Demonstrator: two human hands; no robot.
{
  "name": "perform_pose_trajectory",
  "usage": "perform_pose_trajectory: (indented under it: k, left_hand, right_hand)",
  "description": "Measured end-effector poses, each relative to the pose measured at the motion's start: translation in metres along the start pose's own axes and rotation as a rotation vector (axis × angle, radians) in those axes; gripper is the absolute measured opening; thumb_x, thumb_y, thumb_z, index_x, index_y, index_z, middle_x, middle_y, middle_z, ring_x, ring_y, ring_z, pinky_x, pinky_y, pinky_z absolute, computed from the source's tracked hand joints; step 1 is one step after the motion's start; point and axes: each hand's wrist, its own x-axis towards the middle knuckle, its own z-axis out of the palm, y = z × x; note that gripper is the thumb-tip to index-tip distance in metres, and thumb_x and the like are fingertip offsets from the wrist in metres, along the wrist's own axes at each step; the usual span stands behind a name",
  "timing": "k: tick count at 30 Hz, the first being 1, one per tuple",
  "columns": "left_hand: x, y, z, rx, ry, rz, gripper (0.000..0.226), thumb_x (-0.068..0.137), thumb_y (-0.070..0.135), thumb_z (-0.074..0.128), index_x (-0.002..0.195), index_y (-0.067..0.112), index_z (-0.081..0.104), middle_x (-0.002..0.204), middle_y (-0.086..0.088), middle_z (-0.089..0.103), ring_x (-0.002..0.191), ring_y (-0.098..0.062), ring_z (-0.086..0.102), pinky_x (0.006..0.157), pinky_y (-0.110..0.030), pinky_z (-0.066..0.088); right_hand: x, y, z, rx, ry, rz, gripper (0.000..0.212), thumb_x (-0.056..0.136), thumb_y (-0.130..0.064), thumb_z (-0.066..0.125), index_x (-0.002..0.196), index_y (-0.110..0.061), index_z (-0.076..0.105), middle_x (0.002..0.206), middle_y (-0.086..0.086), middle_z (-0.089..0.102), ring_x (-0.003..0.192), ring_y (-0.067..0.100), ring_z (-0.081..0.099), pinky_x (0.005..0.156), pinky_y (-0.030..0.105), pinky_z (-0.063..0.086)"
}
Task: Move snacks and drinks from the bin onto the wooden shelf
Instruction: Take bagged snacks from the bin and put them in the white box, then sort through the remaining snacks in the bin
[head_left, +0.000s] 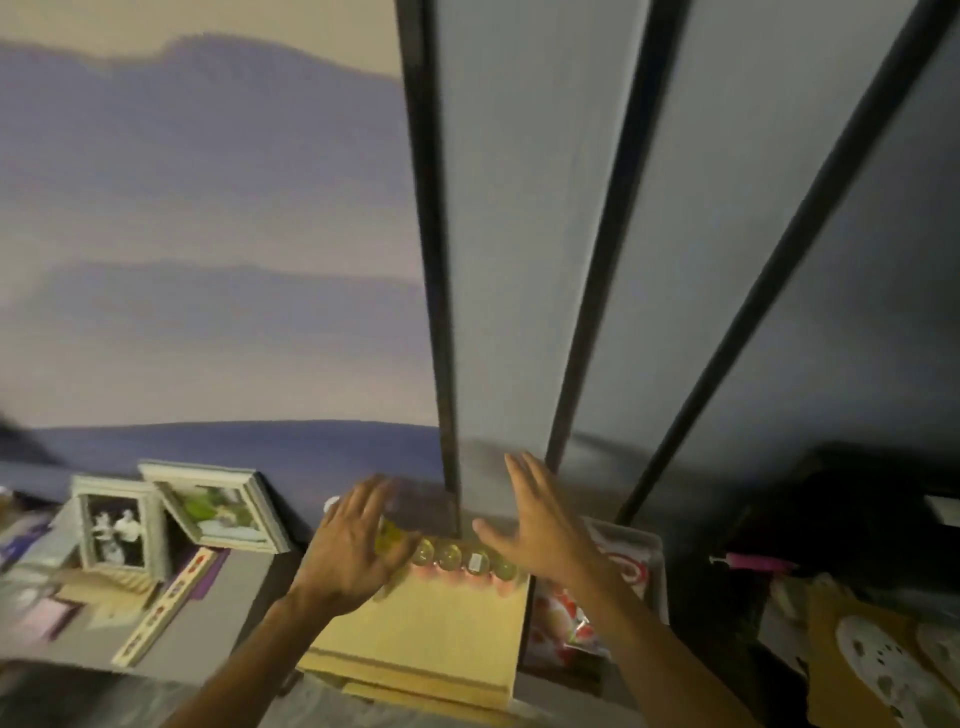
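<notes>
Bottles: a row (457, 558) stands along the back edge of the wooden shelf (441, 623), with its long axis running left to right.
Left hand (353, 545): my fingers are spread straight and hold nothing. They are over the row's left end; blur hides whether they touch it.
Right hand (545, 530): my fingers are spread and empty, above the row's right end.
Bin (652, 561): sits just beside the shelf's right edge with snack packets (566, 618) inside. My right hand is nearer.
Room: dim. Picture frames (119, 525) stand left of the shelf.

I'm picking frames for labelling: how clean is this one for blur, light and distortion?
Head view: dim light, the far right corner nearly black; motion blur smears the left hand, the right hand and the row of bottles, labels unreadable; wide-angle distortion splays the dark vertical bars.
</notes>
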Motion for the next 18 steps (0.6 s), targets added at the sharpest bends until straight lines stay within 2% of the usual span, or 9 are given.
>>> perform_pose_trajectory:
  k: [4,7,12,15,18]
  left_hand:
    - [-0.062,-0.066,-0.077,0.063,0.173,-0.190,0.093,0.091,0.085,0.044,0.165,0.030,0.027,0.172,0.001,0.027,0.159,-0.022,0.024,0.128,-0.050,0.026]
    - [-0.127,-0.117,-0.136,0.110,0.279,-0.326,0.100,0.089,0.090,0.038,0.167,0.031,0.020,0.175,0.002,0.020,0.162,-0.019,0.014,0.130,-0.050,0.020]
    - [-0.263,-0.196,-0.225,0.163,0.446,-0.502,0.096,0.087,0.089,0.043,0.163,0.032,0.027,0.171,0.002,0.029,0.158,-0.021,0.025,0.128,-0.048,0.024]
    - [-0.344,-0.243,-0.268,0.187,0.487,-0.611,0.093,0.087,0.088,0.046,0.161,0.033,0.030,0.169,0.001,0.029,0.155,-0.024,0.029,0.126,-0.050,0.027]
    - [-0.416,-0.283,-0.295,0.194,0.492,-0.727,0.099,0.084,0.094,0.038,0.161,0.032,0.030,0.168,0.001,0.030,0.152,-0.025,0.034,0.123,-0.054,0.033]
  right_hand:
    - [0.030,-0.100,0.011,-0.029,0.035,-0.178,0.115,0.082,-0.085,0.052,0.169,-0.019,0.014,0.176,0.004,0.011,0.162,0.024,0.015,0.129,0.044,0.025]
    - [0.041,-0.189,0.032,-0.030,-0.017,-0.286,0.117,0.080,-0.089,0.049,0.169,-0.026,0.008,0.177,0.000,0.009,0.162,0.023,0.014,0.128,0.046,0.027]
    - [0.032,-0.362,0.089,0.009,-0.122,-0.501,0.119,0.077,-0.090,0.047,0.169,-0.027,0.006,0.177,-0.003,0.007,0.163,0.021,0.011,0.128,0.048,0.027]
    - [0.008,-0.460,0.132,-0.012,-0.144,-0.608,0.115,0.083,-0.085,0.054,0.169,-0.025,0.009,0.177,-0.003,0.010,0.162,0.020,0.014,0.126,0.044,0.030]
    - [-0.016,-0.545,0.173,-0.021,-0.207,-0.697,0.111,0.086,-0.081,0.058,0.169,-0.025,0.010,0.176,-0.003,0.012,0.159,0.022,0.021,0.122,0.041,0.032]
